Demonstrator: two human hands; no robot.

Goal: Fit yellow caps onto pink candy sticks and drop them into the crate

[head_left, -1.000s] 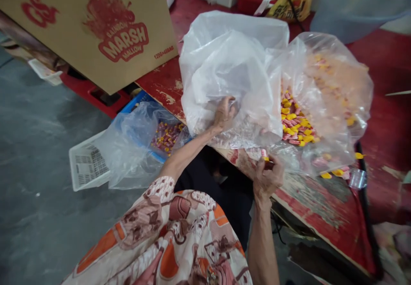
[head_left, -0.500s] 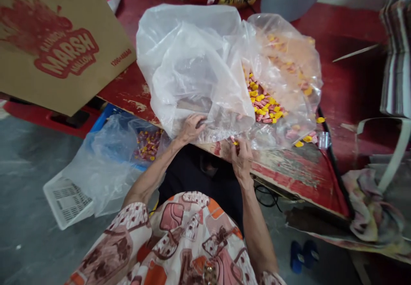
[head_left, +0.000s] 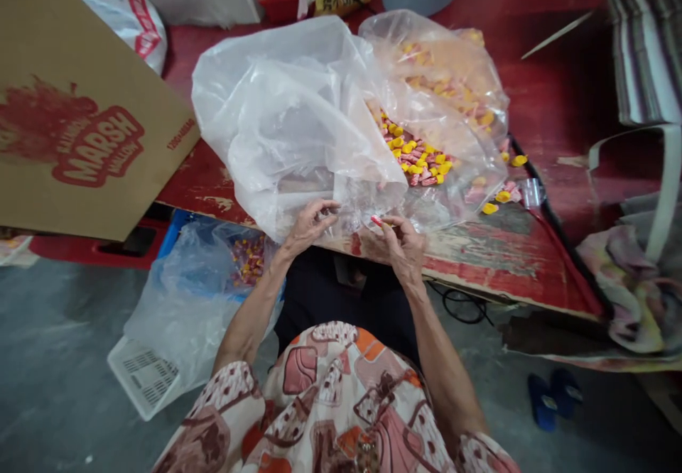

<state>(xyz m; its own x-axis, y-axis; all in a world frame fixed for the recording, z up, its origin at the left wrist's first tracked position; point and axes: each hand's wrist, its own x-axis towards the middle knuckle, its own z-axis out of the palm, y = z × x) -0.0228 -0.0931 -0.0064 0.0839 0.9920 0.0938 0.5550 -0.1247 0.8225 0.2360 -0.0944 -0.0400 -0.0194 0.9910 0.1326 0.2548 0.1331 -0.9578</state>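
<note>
Well left of the hands, a corrugated carton [head_left: 79, 139] printed "Marsh Mallow" leaned over a worn red-painted board [head_left: 559, 96]. Lower left of the left hand, a white plastic basket [head_left: 143, 381] sat on the concrete floor, close to a blue plastic crate [head_left: 171, 240] that held a loosely gathered bag of wrapped sweets [head_left: 248, 260].

The left hand [head_left: 307, 228] lay on the lower edge of a large clear plastic bag [head_left: 288, 125], its fingers loosely curled and pointing right, toward the other hand. Whether it pinched the film, I could not tell. Just to its right, the right hand [head_left: 405, 246] was closed in a pinch on a small pink-and-yellow wrapped sweet [head_left: 376, 221]. The sweet lay at the inner end of the fingers, on the left side of that hand, and its long axis slanted toward the left hand, which made the left hand the nearer of the two to the bag's mouth.

Above and right of the right hand, a heap of similar sweets [head_left: 418, 160] lay inside the plastic. Farther right, loose sweets [head_left: 490, 208] rested on the board beside a small clear plastic cup [head_left: 531, 192], and a pair of blue slippers [head_left: 548, 398] lay on the floor.
</note>
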